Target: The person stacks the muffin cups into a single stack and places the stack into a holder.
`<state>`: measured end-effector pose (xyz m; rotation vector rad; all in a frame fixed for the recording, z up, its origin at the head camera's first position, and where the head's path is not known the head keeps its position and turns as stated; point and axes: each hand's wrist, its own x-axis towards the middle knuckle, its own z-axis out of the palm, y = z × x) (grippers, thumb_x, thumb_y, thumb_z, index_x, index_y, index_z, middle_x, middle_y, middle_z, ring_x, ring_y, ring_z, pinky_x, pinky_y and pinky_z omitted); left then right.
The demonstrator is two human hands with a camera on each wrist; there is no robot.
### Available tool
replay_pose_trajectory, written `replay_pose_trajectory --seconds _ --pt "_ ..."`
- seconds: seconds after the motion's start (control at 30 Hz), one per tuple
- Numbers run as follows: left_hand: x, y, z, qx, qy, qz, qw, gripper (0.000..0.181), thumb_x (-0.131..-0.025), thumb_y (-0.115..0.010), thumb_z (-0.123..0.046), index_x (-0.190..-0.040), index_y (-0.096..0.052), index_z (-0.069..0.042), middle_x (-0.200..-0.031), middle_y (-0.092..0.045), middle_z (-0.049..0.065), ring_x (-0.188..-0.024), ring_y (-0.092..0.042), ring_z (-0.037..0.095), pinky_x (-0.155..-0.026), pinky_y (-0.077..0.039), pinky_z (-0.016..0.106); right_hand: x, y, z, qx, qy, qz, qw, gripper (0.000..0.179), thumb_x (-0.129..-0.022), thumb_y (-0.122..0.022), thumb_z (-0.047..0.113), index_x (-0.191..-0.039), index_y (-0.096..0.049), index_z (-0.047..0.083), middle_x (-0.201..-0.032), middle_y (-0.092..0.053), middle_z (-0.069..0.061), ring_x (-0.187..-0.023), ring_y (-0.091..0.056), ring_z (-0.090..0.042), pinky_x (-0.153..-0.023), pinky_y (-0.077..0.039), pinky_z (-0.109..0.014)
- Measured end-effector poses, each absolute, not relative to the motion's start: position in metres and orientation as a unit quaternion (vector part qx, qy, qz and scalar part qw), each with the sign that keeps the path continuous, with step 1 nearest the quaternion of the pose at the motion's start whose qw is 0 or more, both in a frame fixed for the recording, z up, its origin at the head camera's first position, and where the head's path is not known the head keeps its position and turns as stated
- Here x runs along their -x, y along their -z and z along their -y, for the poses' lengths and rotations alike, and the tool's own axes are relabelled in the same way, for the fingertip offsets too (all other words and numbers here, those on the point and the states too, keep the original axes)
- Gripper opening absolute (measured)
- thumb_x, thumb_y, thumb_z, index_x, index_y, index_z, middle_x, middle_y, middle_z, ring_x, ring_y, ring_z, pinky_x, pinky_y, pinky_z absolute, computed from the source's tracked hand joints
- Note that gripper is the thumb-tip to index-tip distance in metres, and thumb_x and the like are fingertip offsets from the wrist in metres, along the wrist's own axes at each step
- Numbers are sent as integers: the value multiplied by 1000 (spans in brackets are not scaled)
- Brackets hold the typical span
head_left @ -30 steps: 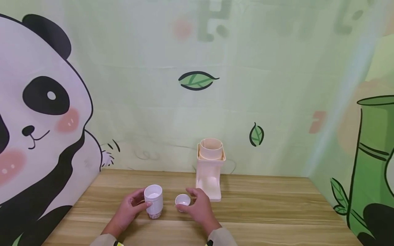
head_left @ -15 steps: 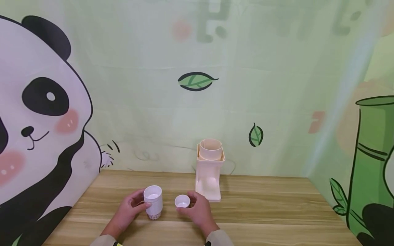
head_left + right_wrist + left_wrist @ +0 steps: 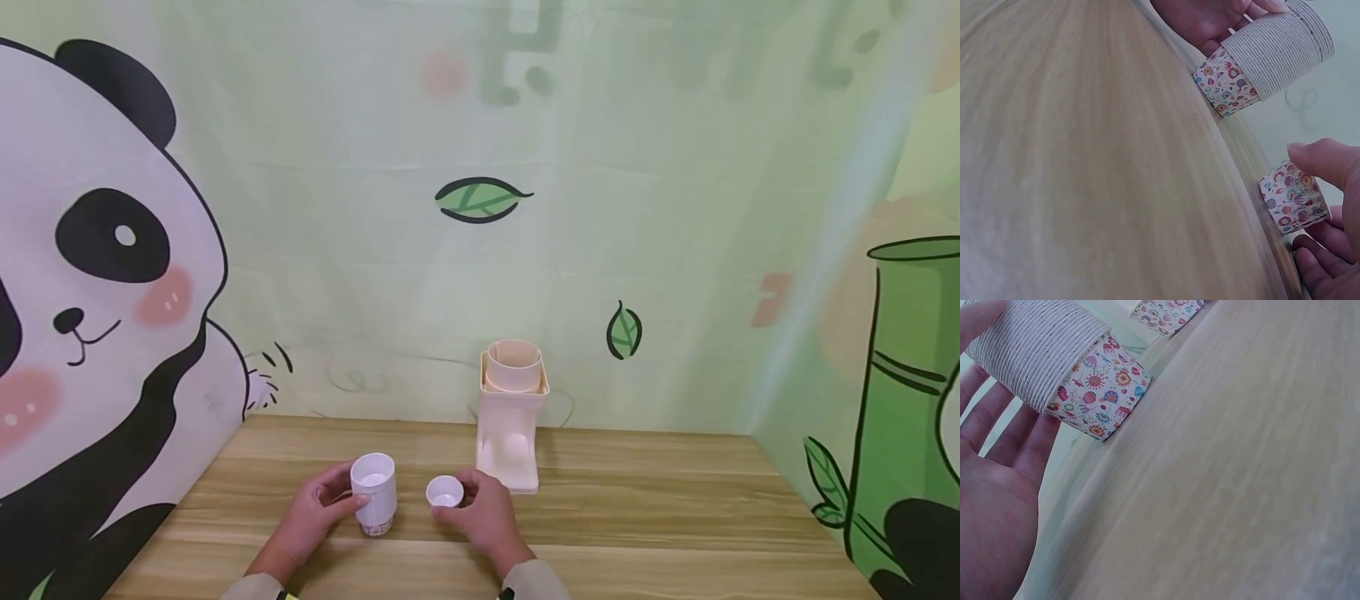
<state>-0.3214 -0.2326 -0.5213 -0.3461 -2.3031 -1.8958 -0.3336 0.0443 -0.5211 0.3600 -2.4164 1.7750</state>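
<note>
A tall stack of nested paper cups [image 3: 375, 493] stands on the wooden table, its rims forming a white ribbed side above a flowery bottom cup [image 3: 1100, 390]. My left hand [image 3: 321, 502] grips the stack from the left, thumb in front and fingers behind. To the right is a single small paper cup [image 3: 444, 490], white inside, with the same flower print in the right wrist view. It sits upright on the table between the thumb and fingers of my right hand [image 3: 486, 510]. A small gap separates the two hands.
Behind my right hand stands a pink cup holder [image 3: 507, 425] with a round tube in its top and a flat foot. The wooden table [image 3: 645, 508] meets a pale green cloth backdrop [image 3: 337, 250] printed with a panda and leaves.
My right thumb and fingers have shifted from across the single cup's front and back toward its right side. The cup and my left hand on the stack stay practically still.
</note>
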Motion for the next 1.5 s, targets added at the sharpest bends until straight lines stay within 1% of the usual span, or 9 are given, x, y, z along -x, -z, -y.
replay_pose_trajectory --seconds 0.23,0.47,0.7,0.83,0.9,1.03,1.13,1.4,1.5 --pt "322 522 233 112 627 768 69 50 -90 -75 -8 -137 -59 4 -127 -69 17 -109 -64 3 -93 -51 20 332 521 -46 -122 -585 800 59 51 -70 -93 10 -112 -69 -5 -101 -74 -15 -92 -70 -21 -78 -58 -25" --pt "322 522 234 112 627 768 68 51 -90 -75 -8 -137 -58 4 -122 -72 7 -107 -65 4 -92 -52 20 328 521 -52 -132 -595 791 51 49 -71 -92 9 -111 -68 -6 -101 -73 -16 -92 -71 -24 -77 -57 -21" --pt "322 522 233 116 628 767 65 51 -90 -75 -8 -137 -58 4 -123 -71 13 -106 -65 4 -91 -52 21 319 516 -60 -134 -590 795 43 55 -71 -93 11 -116 -67 -6 -103 -73 -14 -92 -71 -22 -77 -56 -18" --pt "322 523 234 126 634 760 68 50 -90 -74 -6 -137 -58 5 -117 -73 1 -106 -65 3 -91 -52 20 312 510 -63 -141 -596 790 37 55 -72 -92 10 -117 -66 -7 -104 -73 -16 -94 -71 -25 -78 -57 -20" --pt "322 523 234 130 634 759 69 51 -90 -74 -5 -137 -57 6 -117 -73 0 -106 -65 3 -91 -52 20 309 509 -64 -148 -604 783 33 55 -72 -92 9 -117 -66 -7 -105 -73 -17 -95 -71 -26 -79 -58 -21" --pt "322 523 234 121 633 761 70 51 -90 -75 -6 -137 -58 5 -121 -72 9 -106 -65 3 -91 -53 21 305 511 -67 -162 -608 777 29 54 -73 -92 10 -117 -65 -7 -104 -73 -17 -93 -71 -23 -77 -58 -19" --pt "322 523 234 115 632 764 68 52 -90 -76 -7 -137 -58 4 -122 -72 11 -106 -65 4 -91 -53 21 302 512 -67 -165 -611 774 27 54 -73 -92 11 -117 -65 -7 -104 -72 -16 -91 -71 -21 -76 -57 -16" --pt "323 524 234 118 632 763 69 52 -90 -75 -7 -137 -58 5 -122 -72 6 -107 -65 2 -92 -52 20 290 505 -64 -163 -665 729 -2 54 -76 -89 6 -121 -63 -7 -110 -72 -18 -98 -69 -23 -80 -57 -19" --pt "323 524 234 121 634 761 70 52 -90 -75 -6 -137 -58 5 -122 -72 8 -107 -65 2 -91 -52 20 286 500 -62 -165 -667 726 -4 54 -76 -89 8 -122 -64 -6 -112 -72 -18 -100 -68 -22 -81 -57 -19"
